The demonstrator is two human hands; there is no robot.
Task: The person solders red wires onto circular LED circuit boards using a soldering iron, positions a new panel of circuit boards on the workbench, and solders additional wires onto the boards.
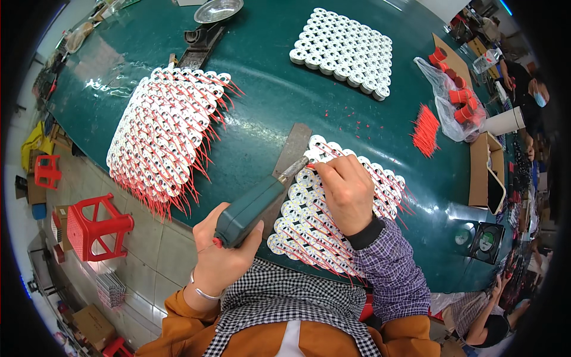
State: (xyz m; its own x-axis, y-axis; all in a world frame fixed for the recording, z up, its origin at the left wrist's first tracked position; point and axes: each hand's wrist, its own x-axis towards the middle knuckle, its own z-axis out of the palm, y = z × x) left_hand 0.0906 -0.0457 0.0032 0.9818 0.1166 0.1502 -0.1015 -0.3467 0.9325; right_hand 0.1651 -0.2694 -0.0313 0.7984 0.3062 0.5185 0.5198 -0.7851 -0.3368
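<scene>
Over the green bench [256, 101], the left grip [223, 262] clamped a dark-green plastic soldering gun [253, 208] toward half past one, apparently to reach the thin red wire [311, 166] the right grip [347, 193] pinched.

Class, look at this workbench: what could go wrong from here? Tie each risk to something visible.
Burn: the right hand is very close to the metal tip of the green tool in the left hand; if that tip is hot, a slip might hurt.

Snag: the purple checked sleeve reaches over the near white discs and could drag some out of place.

Fall: the wired stack appears to sit at the edge of the table; a knock might send pieces down.
</scene>
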